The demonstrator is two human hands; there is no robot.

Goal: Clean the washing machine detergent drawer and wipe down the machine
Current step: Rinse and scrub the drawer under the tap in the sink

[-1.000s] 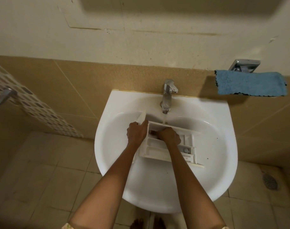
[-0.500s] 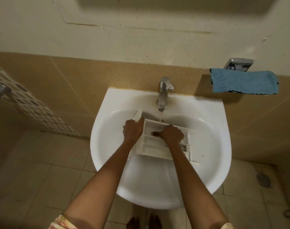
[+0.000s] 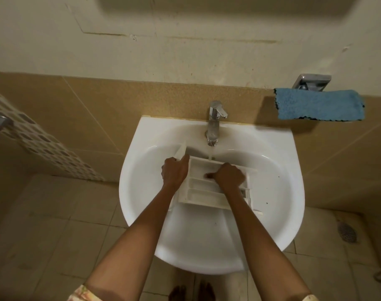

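From the head view, the white sink holds the detergent drawer, which lies across the bowl's middle, just under the tap. A thin stream of water falls onto the drawer's far edge. The drawer is white plastic, long and boxy, split by ridges into narrow compartments; I see nothing lying in them.

My left hand grips the drawer's left end, fingers wrapped tight round it by the flat front panel. My right hand sits curled in a fist on the dividers, one fingertip pressed into a compartment; I cannot tell whether it holds anything.

Behind the sink the wall is speckled tan tile below rough cream plaster. To the sink's right a fuzzy blue cloth hangs from a chrome holder. Below the sink are pale floor tiles, with a round floor drain to its right.
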